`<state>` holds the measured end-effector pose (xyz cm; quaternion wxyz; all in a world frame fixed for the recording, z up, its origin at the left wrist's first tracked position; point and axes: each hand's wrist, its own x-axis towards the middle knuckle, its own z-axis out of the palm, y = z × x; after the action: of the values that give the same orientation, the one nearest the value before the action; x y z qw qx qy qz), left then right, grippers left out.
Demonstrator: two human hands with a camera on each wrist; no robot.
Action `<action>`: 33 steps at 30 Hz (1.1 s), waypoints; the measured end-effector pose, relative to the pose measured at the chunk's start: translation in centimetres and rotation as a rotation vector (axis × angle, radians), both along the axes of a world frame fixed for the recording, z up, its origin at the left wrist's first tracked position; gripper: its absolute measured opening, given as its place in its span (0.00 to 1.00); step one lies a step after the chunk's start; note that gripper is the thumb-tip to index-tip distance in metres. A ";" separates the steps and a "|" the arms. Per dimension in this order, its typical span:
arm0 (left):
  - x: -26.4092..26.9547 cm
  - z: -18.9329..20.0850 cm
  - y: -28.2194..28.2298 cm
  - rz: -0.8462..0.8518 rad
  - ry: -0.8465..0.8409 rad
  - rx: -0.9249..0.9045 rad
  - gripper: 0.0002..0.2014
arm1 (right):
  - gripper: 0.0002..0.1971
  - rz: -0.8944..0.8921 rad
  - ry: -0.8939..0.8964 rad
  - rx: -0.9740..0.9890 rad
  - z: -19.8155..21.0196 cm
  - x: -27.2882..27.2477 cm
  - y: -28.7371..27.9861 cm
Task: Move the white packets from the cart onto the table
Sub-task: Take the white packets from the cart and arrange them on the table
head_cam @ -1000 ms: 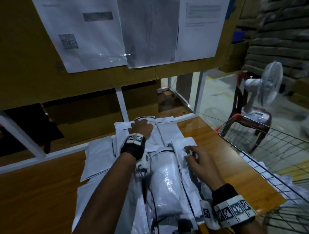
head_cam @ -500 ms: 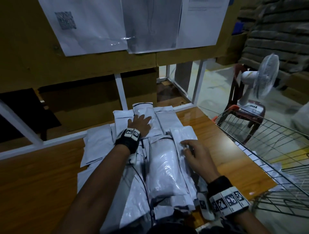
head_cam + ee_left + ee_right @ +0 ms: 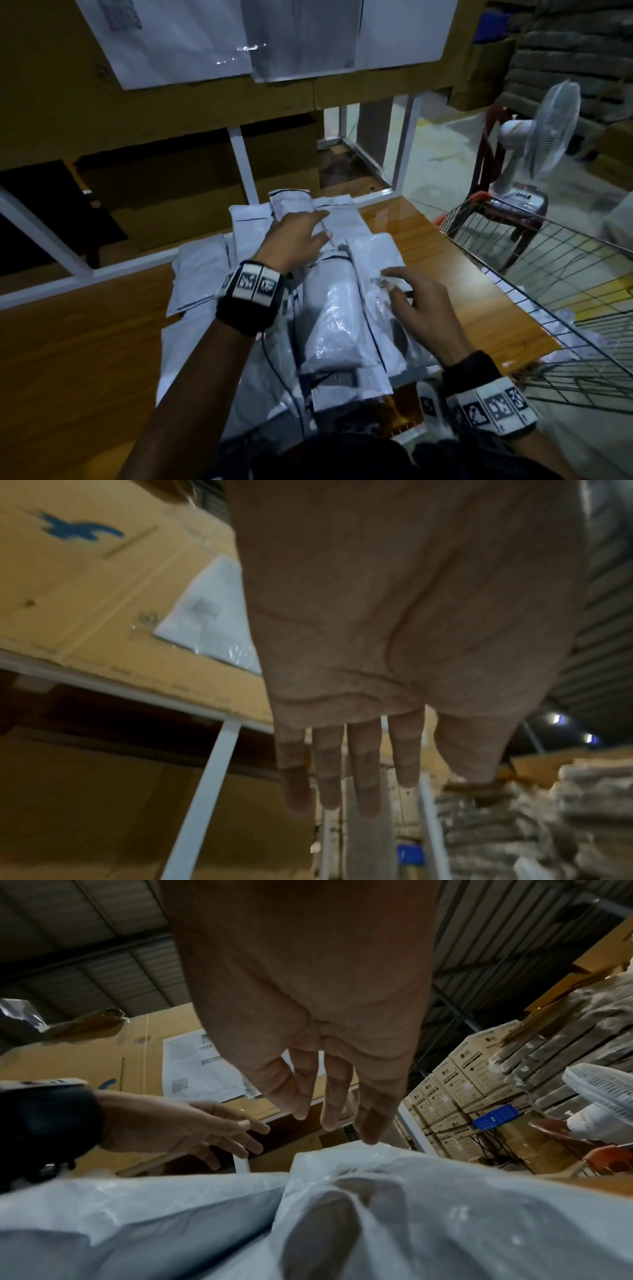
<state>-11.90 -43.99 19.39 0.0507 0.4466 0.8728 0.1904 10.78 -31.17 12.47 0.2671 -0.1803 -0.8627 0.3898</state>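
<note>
A heap of white packets [image 3: 329,318] lies on the wooden table [image 3: 68,342]. My left hand [image 3: 298,233] hovers over the far packets with straight fingers [image 3: 363,772] and holds nothing. My right hand [image 3: 411,298] is over the right side of the heap, fingers [image 3: 332,1104] spread and relaxed, their tips just above or touching a packet [image 3: 377,1191]. The wire cart [image 3: 548,291] stands at the right of the table, with a few white packets [image 3: 561,318] lying in it.
A cardboard panel with taped paper sheets [image 3: 171,37] rises behind the table on a white frame [image 3: 243,164]. A white fan [image 3: 544,137] sits on a red chair beyond the cart. Stacked boxes [image 3: 455,1096] fill the back right.
Both hands have lifted off the packets. The left hand rose and shifted slightly right; the right hand's fingers spread open above the heap. The camera has tilted further down.
</note>
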 end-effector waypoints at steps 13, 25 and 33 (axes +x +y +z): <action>20.4 -2.4 -0.4 0.030 0.239 0.225 0.21 | 0.15 0.061 0.038 0.022 1.0 11.0 6.0; 34.4 -6.9 13.8 -0.072 -0.057 0.349 0.16 | 0.15 -0.205 0.031 -0.065 -1.7 26.3 17.2; 31.0 -9.2 29.9 -0.284 -0.083 0.251 0.22 | 0.17 -0.423 -0.065 -0.056 -3.0 26.5 29.3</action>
<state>19.05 -14.12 10.20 0.0566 0.5599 0.7675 0.3070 37.23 -1.87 9.48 0.3100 -0.3772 -0.8026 0.3429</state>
